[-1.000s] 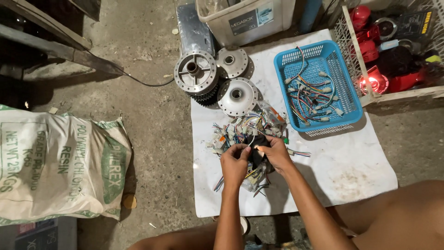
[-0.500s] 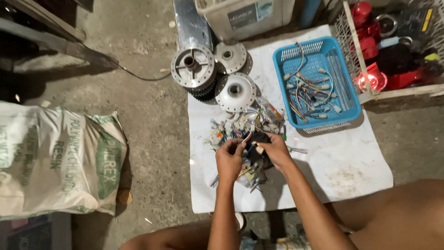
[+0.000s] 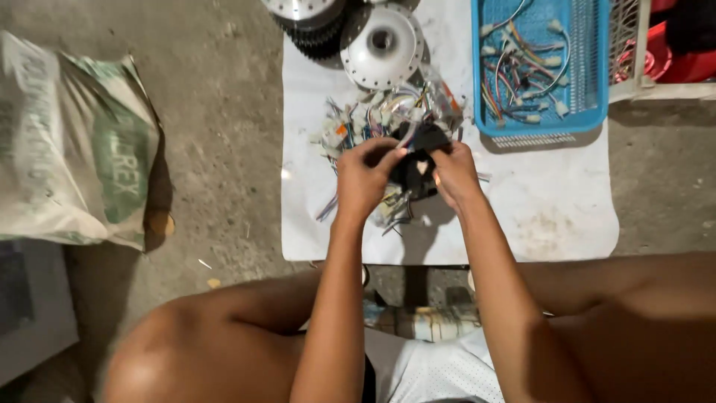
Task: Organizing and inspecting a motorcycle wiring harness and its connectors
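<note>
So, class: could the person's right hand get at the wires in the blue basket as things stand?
Probably yes. The right hand grips a black part together with the left hand, so it is occupied, but the blue basket sits open-topped just beyond it, with nothing between.

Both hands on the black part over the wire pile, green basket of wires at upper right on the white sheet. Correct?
Not quite: the basket is blue, not green, as the head view shows. Otherwise right: left hand and right hand hold the black part over the wire pile on the white sheet.
</note>
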